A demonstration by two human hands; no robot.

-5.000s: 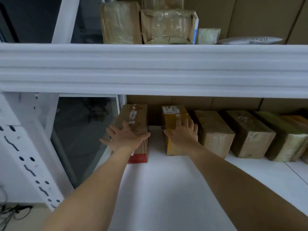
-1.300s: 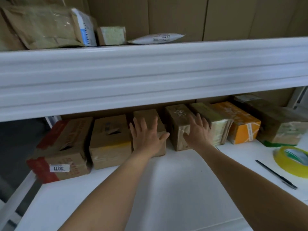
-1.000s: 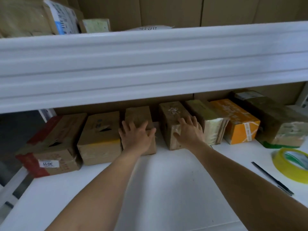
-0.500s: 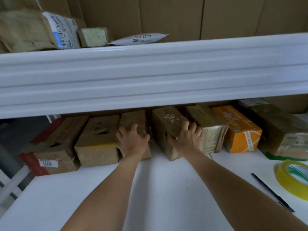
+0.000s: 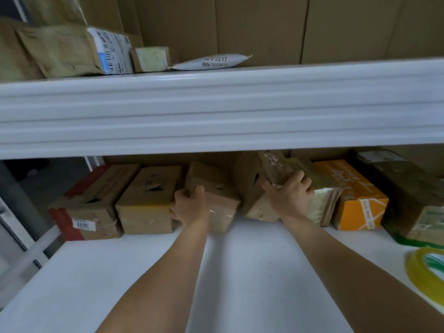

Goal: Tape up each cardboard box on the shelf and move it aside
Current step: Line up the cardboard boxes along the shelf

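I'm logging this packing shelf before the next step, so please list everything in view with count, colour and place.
Lower shelf boxes: seven in a row; from the left, red-edged box, yellow-fronted box, brown box, tilted brown box, olive box, orange box, dark green box.
Tape roll: one, yellow, right edge.
Upper shelf: brown parcels, small pale box, white mailer.
Hands: left hand grips the brown box; right hand grips the tilted brown box.

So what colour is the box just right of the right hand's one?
Bright orange box with white markings, seen in the head view.
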